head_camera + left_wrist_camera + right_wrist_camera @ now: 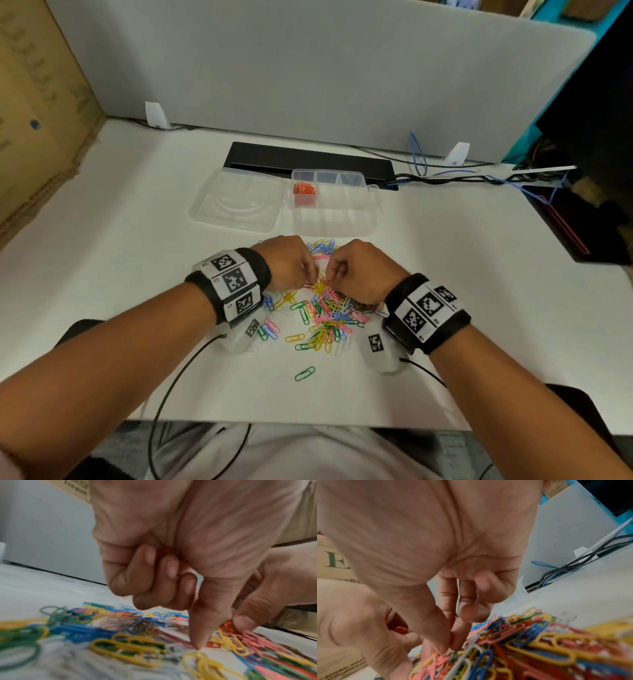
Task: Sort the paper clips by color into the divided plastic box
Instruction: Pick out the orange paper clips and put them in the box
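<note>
White desk [445, 291], one, backed by one grey partition [308, 68]; two white feet hold the partition up. Places below are given relative to the box.

Left of the box: one cardboard carton [37, 120] at the desk edge. One clear lid [236, 202], lying open and flat, joined to the box's left side.

Box [342, 219]: one, clear plastic, divided; compartment count unclear. One compartment, far left, holds red clips [304, 189]; number too small to count.

Behind the box: one black bar [308, 159]. To its right, a tangle of black and blue cables [479, 174].

In front of the box: one heap of clips [325, 315], mixed yellow, green, blue, pink, white, red; too many to count. One green clip [305, 373] lies apart, nearest the person.

Hands, two, over the heap, almost touching. Left hand [287, 262]: fingers curled around red clips in the palm [165, 551], thumb tip down on the heap. Right hand [359, 270]: thumb and forefinger pinching a red clip [228, 626] at the heap. Each wrist has one marker-covered black band.
</note>
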